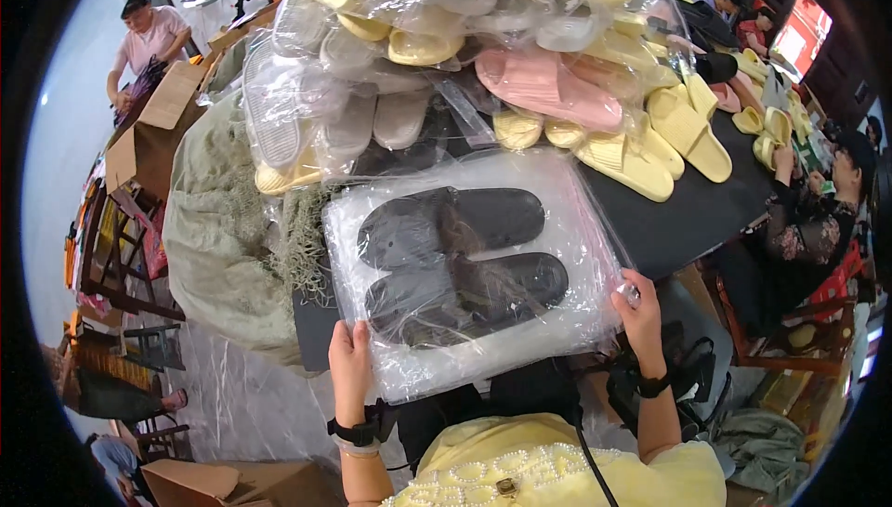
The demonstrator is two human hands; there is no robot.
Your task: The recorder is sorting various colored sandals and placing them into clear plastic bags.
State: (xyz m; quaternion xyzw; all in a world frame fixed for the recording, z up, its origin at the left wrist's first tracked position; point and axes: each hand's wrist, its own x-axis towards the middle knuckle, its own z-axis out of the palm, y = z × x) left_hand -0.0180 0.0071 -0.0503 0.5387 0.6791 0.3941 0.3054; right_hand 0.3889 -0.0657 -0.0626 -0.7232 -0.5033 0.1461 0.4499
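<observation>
Spanning both grips, a clear plastic bag [502, 354] covers two black slippers [502, 219], positioned between the hands. The left grip [350, 368] is clamped on the bag's near left edge; the right grip [638, 310], on its right edge. Beyond both grips, a pile of yellow, pink and grey slippers [548, 89] occupies the black table [683, 228].

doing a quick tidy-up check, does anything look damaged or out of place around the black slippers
The pale-green cloth sack left of the black open-toed slippers under clear wrinkled plastic film: its right edge looks frayed into tangled loose strands. The slippers show no obvious damage.
</observation>
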